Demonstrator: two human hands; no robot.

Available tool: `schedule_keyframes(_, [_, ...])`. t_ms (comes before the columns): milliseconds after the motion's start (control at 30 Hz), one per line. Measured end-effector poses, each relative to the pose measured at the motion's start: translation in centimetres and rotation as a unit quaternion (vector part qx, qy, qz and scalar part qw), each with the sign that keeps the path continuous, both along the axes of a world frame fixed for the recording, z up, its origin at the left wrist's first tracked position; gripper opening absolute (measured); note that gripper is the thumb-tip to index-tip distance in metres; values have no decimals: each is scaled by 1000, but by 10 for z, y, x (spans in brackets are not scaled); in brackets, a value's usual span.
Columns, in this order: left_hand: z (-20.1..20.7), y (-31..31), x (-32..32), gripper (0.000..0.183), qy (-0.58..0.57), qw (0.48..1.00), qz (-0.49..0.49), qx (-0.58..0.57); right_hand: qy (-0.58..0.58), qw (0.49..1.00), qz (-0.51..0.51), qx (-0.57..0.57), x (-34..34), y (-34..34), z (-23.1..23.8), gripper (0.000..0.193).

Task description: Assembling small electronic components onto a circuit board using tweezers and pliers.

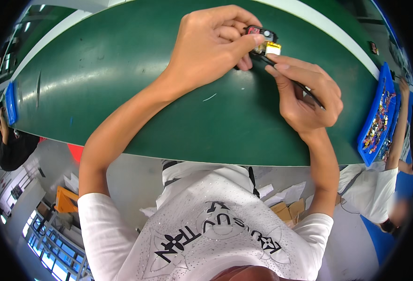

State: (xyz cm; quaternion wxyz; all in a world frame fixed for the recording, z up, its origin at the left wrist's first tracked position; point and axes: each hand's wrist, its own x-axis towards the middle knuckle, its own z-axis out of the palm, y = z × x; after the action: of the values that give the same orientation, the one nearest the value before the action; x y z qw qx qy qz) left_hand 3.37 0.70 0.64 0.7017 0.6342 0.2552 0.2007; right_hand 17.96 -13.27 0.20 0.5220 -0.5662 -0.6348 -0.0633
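My left hand (211,49) is closed around a small black electronic device (267,34), held above the green table toward its far side. The thumb presses on the device's near edge, and inner parts show beside it. A small pouch battery (273,48), silvery with a yellow edge, sits at its near right side. My right hand (309,89) grips a slim black tool (314,97) that looks like tweezers. Its tip points up and left to the device, close to the battery. Whether the tip touches anything is hidden by my fingers.
On the green table (169,126) lie a thin white scrap (209,97) and a long thin dark item (38,89). A blue bin (366,140) of small coloured parts stands at the right edge, a blue tray (11,104) at the far left. People (368,192) sit on both sides.
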Motion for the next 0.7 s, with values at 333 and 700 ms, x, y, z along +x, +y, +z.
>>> schedule_keyframes(333, [1, -4, 5, 4, -35, 999, 4, -25, 11, 998, -14, -54, -6, -3, 8, 20])
schedule_keyframes(700, [0, 58, 43, 6, -46, 978, 156, 130, 91, 990, -88, -59, 6, -1, -2, 20])
